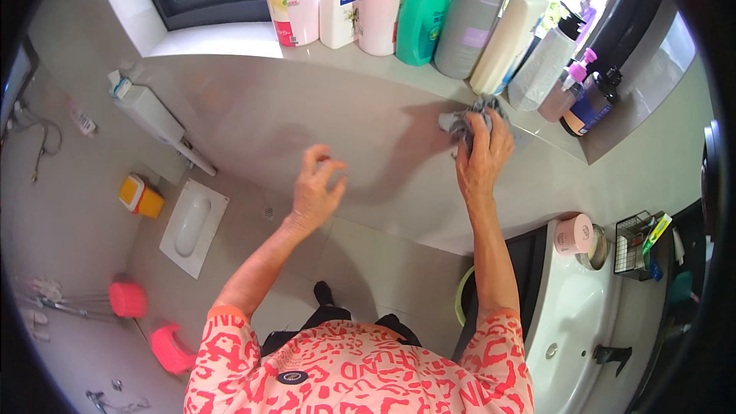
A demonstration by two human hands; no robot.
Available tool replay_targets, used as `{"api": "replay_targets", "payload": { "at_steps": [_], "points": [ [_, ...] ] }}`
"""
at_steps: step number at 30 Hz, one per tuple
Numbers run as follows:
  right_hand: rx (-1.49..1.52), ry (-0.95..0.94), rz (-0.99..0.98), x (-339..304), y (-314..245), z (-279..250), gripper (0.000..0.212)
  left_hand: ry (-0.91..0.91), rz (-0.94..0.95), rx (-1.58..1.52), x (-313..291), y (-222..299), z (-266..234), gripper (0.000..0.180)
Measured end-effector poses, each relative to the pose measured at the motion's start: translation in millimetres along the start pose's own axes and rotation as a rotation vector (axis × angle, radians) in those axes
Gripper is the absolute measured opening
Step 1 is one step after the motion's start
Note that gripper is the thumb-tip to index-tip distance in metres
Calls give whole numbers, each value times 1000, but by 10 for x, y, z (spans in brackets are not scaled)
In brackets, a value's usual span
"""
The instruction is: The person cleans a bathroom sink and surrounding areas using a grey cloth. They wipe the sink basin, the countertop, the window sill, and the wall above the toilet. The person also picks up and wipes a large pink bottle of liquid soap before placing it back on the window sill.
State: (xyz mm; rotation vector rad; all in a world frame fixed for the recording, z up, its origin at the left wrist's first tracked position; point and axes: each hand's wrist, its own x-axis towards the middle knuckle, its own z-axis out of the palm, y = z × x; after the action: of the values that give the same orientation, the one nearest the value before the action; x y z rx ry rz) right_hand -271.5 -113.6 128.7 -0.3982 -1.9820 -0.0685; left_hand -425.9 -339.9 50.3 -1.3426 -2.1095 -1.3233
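The person's right hand point(484, 146) grips a crumpled grey cloth point(452, 122), its fingers curled over the bunched fabric, which shows just past the fingertips and to their left. Wadded like this, the cloth has no clear long axis; it lies at the front edge of a window ledge point(418, 75). The left hand point(316, 190), farther from the cloth, hangs well to the left of the right fingers, its own fingers loosely bent and apart, with nothing in them that I can see. Just beyond the right fingertips stands a tilted-looking white bottle point(510, 34) with a blue pump; I cannot tell whether the cloth touches it. Leftward from there are a grey bottle point(469, 19) and a green bottle point(423, 11); their contents are hidden. Well off to the right, beside a white basin point(563, 310), sit a pink tub point(574, 234) and a wire basket point(630, 244) with a yellow-green carton point(657, 233) sticking up from it.
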Motion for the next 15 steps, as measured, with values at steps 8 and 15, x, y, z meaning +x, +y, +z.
{"api": "replay_targets", "payload": {
  "at_steps": [8, 15],
  "points": [
    [-178, 188, 32, 32, -282, 870, 42, 175, 3, 229, 912, -971, -543, 72],
    [-150, 151, -90, 175, -1022, 1706, 31, 153, -5, 388, 1379, -1285, -551, 103]
  ]
}}
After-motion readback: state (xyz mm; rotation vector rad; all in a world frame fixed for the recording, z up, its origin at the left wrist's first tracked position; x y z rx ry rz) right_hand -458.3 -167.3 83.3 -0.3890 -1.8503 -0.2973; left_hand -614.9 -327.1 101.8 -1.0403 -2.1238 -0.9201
